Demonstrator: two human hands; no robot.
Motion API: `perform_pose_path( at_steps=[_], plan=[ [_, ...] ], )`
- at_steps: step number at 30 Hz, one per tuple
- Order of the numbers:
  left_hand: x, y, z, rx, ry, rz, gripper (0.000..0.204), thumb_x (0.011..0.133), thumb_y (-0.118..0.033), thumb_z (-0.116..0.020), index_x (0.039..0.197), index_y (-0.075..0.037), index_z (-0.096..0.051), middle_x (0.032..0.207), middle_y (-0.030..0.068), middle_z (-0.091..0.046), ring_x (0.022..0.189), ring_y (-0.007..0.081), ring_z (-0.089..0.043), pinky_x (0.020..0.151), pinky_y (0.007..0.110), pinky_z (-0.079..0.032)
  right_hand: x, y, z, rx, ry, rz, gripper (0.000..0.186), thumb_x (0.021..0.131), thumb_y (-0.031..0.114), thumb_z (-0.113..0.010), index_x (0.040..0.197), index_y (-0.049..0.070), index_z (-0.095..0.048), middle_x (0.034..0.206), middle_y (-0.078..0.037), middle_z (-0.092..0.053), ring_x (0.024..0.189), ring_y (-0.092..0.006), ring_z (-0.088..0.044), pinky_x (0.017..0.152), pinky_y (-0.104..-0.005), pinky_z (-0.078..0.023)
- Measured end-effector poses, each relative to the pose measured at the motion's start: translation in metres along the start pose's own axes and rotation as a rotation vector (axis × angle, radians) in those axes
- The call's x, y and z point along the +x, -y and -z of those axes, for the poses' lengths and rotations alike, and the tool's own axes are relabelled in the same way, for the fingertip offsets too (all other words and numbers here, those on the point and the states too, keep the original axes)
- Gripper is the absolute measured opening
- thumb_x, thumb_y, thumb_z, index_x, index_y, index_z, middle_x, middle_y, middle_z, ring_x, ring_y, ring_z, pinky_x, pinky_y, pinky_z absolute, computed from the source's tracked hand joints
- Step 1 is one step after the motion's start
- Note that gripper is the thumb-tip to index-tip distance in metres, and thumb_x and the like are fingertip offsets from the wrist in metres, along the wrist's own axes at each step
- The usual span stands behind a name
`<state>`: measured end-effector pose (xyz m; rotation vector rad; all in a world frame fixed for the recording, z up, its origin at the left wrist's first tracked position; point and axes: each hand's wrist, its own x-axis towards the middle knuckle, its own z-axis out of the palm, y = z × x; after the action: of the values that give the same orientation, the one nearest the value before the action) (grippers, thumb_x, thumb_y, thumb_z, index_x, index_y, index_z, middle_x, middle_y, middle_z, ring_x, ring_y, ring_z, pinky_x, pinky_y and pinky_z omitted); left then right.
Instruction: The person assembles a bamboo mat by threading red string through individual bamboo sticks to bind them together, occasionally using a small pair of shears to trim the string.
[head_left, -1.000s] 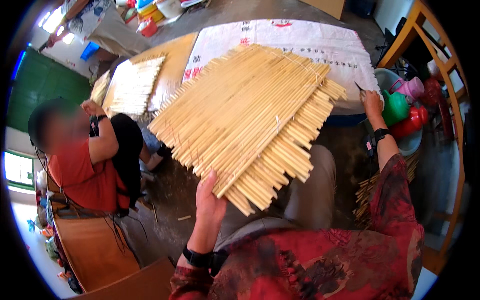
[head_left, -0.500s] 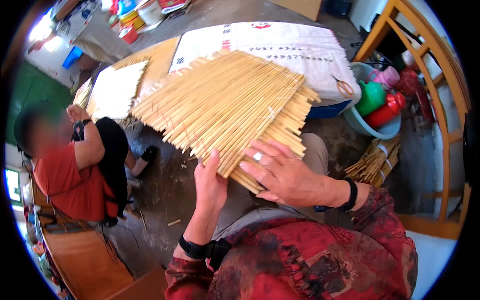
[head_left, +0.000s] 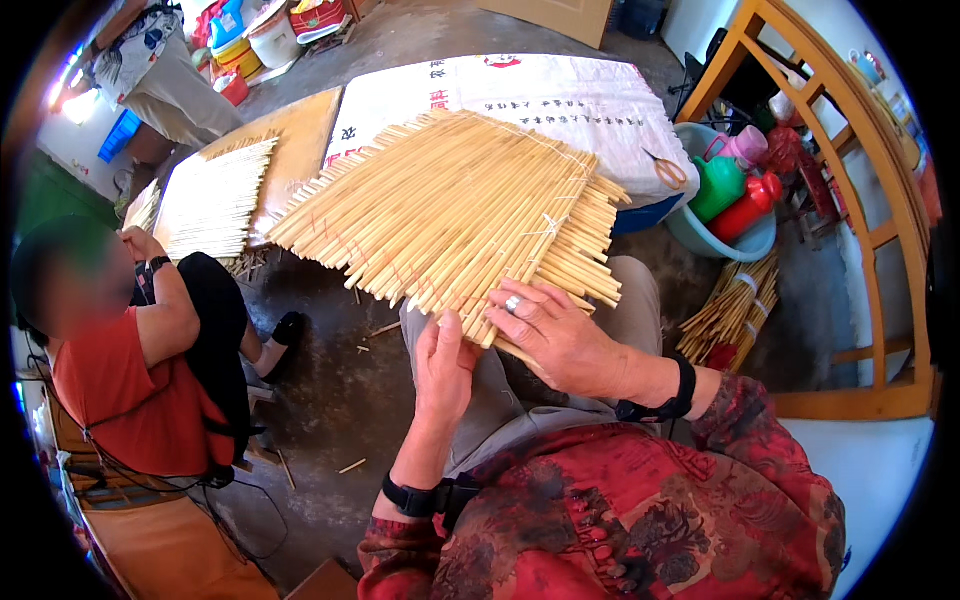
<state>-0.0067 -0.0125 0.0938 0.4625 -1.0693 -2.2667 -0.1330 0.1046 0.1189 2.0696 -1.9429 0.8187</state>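
A mat of pale straw-coloured stalks [head_left: 440,210], bound with thin white string near its right side and reddish thread near its front left, slants across the table edge towards me. A second layer of stalks [head_left: 585,245] sticks out from under its right edge. My left hand [head_left: 445,370] pinches the mat's near corner, thumb on top and the other fingers hidden below. Close beside it, my right hand [head_left: 560,340] grips the same corner with its fingers over the stalks; its thumb is mostly hidden. A ring and dark wristbands show on my hands and wrists.
The table's white printed cloth [head_left: 590,95] holds scissors [head_left: 664,170] at its right. Another stalk mat [head_left: 215,205] lies left, near a seated person in red [head_left: 140,370]. A blue basin [head_left: 690,230] with bottles and a tied stalk bundle [head_left: 735,305] stand right, by a wooden frame [head_left: 850,160].
The view has shifted slightly, so the table and basin appear further left. Both hands stay on the mat's near corner; the mat keeps nearly the same slant.
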Motion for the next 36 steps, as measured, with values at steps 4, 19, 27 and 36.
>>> perform_pose_path(
  at_steps=[4,19,27,36],
  plan=[
    [-0.003,-0.004,0.013,0.154,0.092,-0.06,0.04,0.102,-0.027,-0.04,0.128,0.002,-0.047,0.115,0.0134,-0.06,0.1,0.0203,-0.062,0.084,0.036,-0.052,0.007,0.003,0.017,-0.001,-0.009,-0.005,0.045,0.083,0.012,-0.063,0.124,0.0,-0.052,0.125,-0.016,-0.054,0.12,-0.0306,-0.05,0.098,-0.0412,-0.04],
    [0.056,-0.06,-0.044,0.516,0.054,-0.441,0.009,0.089,-0.006,-0.061,0.095,0.0,-0.063,0.082,0.0,-0.059,0.074,0.0073,-0.056,0.068,0.022,-0.046,0.081,-0.028,0.124,0.283,-0.106,-0.296,0.041,0.089,0.008,-0.058,0.128,0.001,-0.05,0.12,-0.014,-0.058,0.11,-0.022,-0.058,0.093,-0.0313,-0.045],
    [0.087,-0.07,-0.098,0.452,0.041,-0.673,0.017,0.086,-0.006,-0.064,0.101,0.002,-0.064,0.094,0.0066,-0.063,0.085,0.0115,-0.06,0.076,0.026,-0.048,0.108,-0.031,0.133,0.276,-0.156,-0.327,0.041,0.09,0.016,-0.06,0.126,-0.002,-0.051,0.119,-0.013,-0.06,0.111,-0.0186,-0.056,0.095,-0.029,-0.042],
    [0.095,-0.078,-0.119,0.514,-0.165,-0.9,0.011,0.08,0.0,-0.065,0.087,0.003,-0.058,0.082,0.0135,-0.058,0.078,0.0256,-0.059,0.072,0.034,-0.048,0.116,-0.026,0.122,0.244,-0.189,-0.35,0.04,0.087,0.008,-0.062,0.125,0.0,-0.053,0.117,-0.013,-0.061,0.109,-0.0185,-0.058,0.095,-0.0292,-0.043]
  ],
)
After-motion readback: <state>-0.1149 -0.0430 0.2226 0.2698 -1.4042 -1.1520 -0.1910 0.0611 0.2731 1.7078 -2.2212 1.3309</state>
